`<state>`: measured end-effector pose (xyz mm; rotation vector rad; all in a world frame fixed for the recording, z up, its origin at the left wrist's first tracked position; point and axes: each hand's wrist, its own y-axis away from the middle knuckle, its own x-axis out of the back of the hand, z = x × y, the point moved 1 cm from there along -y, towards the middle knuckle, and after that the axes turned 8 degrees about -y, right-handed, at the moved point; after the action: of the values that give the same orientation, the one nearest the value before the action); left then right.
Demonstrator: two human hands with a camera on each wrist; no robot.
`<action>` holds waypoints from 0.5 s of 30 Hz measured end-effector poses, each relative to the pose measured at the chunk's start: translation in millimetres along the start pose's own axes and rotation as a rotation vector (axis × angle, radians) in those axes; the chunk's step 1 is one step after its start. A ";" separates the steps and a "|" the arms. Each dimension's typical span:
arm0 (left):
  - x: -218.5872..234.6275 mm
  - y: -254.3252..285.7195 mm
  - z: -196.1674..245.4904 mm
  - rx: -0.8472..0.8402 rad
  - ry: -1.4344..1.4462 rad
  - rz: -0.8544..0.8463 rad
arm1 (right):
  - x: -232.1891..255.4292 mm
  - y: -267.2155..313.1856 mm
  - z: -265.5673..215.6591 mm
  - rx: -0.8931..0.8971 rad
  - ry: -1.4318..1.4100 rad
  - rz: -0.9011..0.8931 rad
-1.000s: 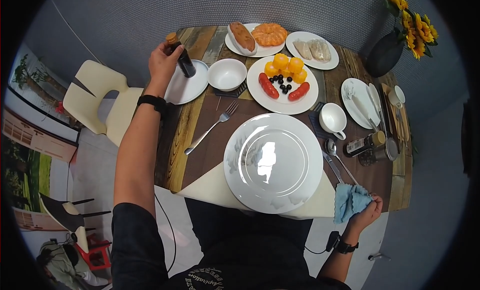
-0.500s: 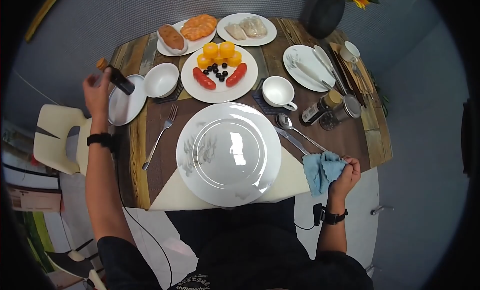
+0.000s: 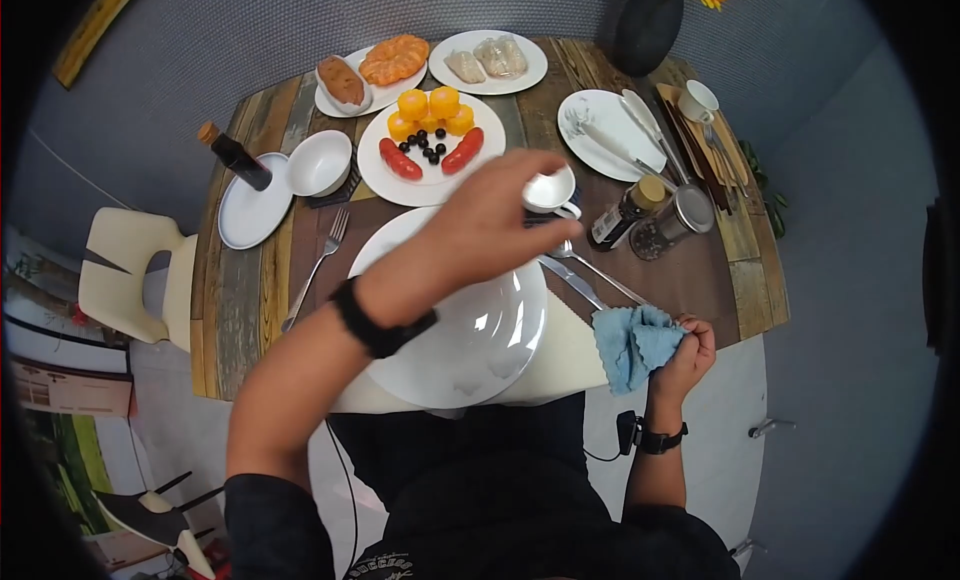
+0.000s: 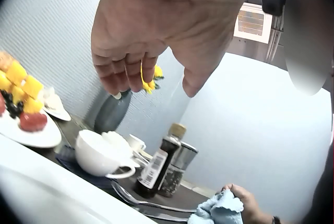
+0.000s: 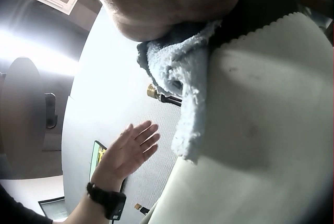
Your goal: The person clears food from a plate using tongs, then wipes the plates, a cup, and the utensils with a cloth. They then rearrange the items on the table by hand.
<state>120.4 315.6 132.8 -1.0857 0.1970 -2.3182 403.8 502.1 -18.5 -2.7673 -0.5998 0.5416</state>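
My left hand (image 3: pixel 485 225) hangs over the large white plate (image 3: pixel 480 350), near the white cup (image 3: pixel 550 191), fingers apart and holding nothing. In the left wrist view, that hand (image 4: pixel 156 41) is above the cup (image 4: pixel 99 153) and the dark labelled bottle (image 4: pixel 159 164). My right hand (image 3: pixel 690 360) grips a blue cloth (image 3: pixel 636 344) at the table's front right edge; in the right wrist view the cloth (image 5: pixel 182 73) hangs below the hand (image 5: pixel 167 5). A dark corked bottle (image 3: pixel 238 160) stands on a small plate (image 3: pixel 254 215) at the left.
A fork (image 3: pixel 316 270) lies left of the large plate, a knife (image 3: pixel 573 280) and spoon (image 3: pixel 605 276) right of it. A grinder (image 3: pixel 675 223) stands beside the labelled bottle. Behind are a white bowl (image 3: pixel 319 164), food plates and a dark vase (image 3: pixel 648 27).
My left hand has let go of the corked bottle, which stays on the small plate, and has swung right across the large plate. My right hand still grips the cloth. The head view has shifted.
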 end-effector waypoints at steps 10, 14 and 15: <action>-97.7 -58.4 1.9 -0.035 -0.025 -0.070 | 0.3 -0.1 -3.5 0.018 0.023 -0.017; -74.1 -56.0 14.3 0.077 -0.050 -0.134 | -2.1 1.6 -4.9 0.015 0.016 -0.007; -64.9 -50.9 16.2 0.051 0.005 -0.078 | -2.4 2.4 -4.3 0.016 0.012 0.011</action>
<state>143.7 395.1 118.8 -1.0805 0.0987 -2.3822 404.4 498.2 -14.8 -2.7587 -0.5754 0.5288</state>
